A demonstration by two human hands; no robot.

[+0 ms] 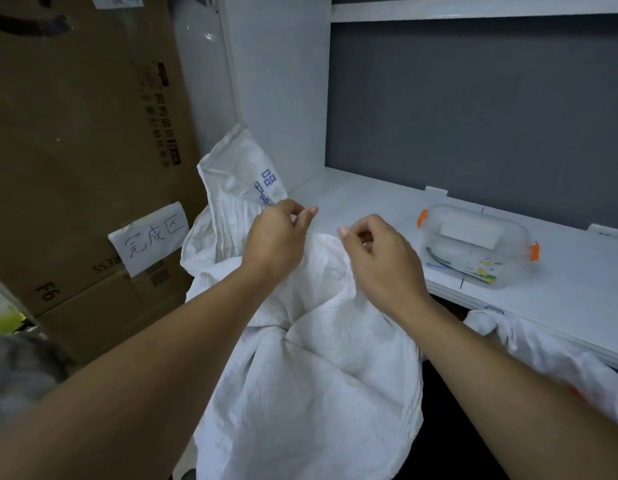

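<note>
You had a single view, from the wide-angle camera worn on your head. It looked forward and down, close over your left hand (pixel 276 237) and right hand (pixel 382 261), with the white sack (pixel 311 393) just below them and the white shelf (pixel 560 296) off to the right.

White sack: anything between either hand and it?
Nothing visible does. Left hand and right hand hang directly over the white sack, fingers curled, with no object between. The clear lidded box sits apart on the white shelf to the right.
</note>
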